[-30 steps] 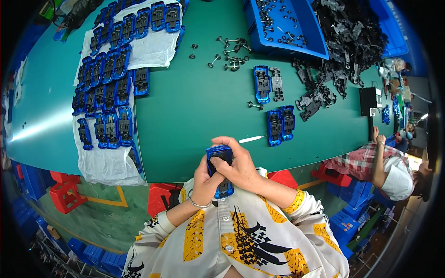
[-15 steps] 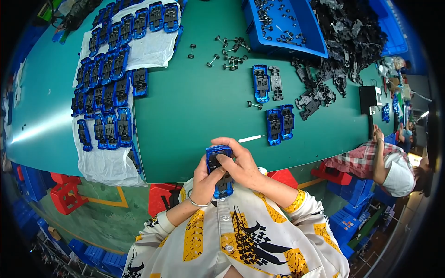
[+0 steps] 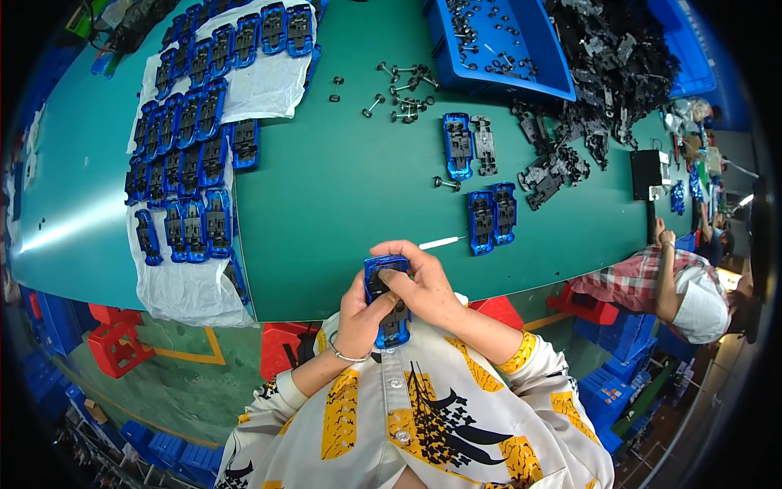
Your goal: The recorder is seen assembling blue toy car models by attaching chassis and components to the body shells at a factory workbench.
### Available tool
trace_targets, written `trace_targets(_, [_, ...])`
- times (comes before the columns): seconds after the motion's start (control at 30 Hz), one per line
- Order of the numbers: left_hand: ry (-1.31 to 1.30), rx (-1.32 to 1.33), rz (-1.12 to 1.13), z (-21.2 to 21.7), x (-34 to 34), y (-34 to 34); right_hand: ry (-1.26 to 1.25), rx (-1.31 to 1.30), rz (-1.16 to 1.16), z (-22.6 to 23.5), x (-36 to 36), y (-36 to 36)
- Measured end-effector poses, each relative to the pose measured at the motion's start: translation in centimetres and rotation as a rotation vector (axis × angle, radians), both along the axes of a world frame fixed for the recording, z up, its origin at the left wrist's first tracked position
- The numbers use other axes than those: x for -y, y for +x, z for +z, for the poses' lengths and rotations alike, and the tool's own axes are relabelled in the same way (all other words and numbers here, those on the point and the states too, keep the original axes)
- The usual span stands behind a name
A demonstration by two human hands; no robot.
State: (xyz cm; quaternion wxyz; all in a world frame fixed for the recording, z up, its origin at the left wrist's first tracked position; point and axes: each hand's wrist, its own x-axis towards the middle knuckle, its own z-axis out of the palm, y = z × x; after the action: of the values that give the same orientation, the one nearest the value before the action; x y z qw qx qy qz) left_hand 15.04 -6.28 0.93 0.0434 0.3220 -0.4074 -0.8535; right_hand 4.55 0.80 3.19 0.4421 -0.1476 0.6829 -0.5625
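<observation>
Both of my hands are closed around one blue toy car body (image 3: 393, 330), its black underside facing up, held over the table's front edge. My left hand (image 3: 358, 314) grips its left side, with the thumb laid across the middle. My right hand (image 3: 423, 285) wraps the far end and right side, and its thumb presses on the black chassis. Parts of the car are hidden by my fingers. Just beyond my hands lies a white-handled screwdriver (image 3: 440, 244). Two blue car bodies (image 3: 481, 220) rest side by side to its right.
Another blue car (image 3: 459, 147) lies beside a loose black chassis (image 3: 485, 147). Small wheel axles (image 3: 407, 94) are scattered near a blue bin (image 3: 505, 88). A heap of black chassis parts (image 3: 607, 73) is at far right. Rows of cars cover white sheets (image 3: 265, 94) at left. A co-worker (image 3: 643, 281) sits right.
My hands and the car have barely moved. My right thumb has shifted very slightly on the chassis.
</observation>
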Motion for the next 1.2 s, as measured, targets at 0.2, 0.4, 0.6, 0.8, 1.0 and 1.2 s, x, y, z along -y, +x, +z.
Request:
trace_targets(0.2, [-0.029,-0.006,-0.005,0.3,0.0,-0.1,0.087,-0.019,0.067,0.4,0.3,-0.8])
trace_targets(0.4, [-0.056,-0.017,-0.014,0.5,0.0,0.0,0.093,-0.094,0.141,0.5,0.3,-1.5])
trace_targets(0.6, [-0.030,-0.014,-0.028,0.4,0.2,-0.2,0.075,-0.064,0.161,0.3,0.1,-1.9])
trace_targets(0.8, [-0.042,-0.029,-0.013,0.7,0.1,-0.2,0.046,-0.131,0.131,0.2,0.3,-1.8])
trace_targets(1.0, [-0.061,-0.026,-0.024,0.5,0.2,-0.3,0.069,-0.175,0.130,0.0,0.5,-1.6])
trace_targets(1.2, [0.001,-0.005,-0.034,0.4,0.3,-0.4,0.021,-0.106,0.125,0.4,0.1,-1.5])
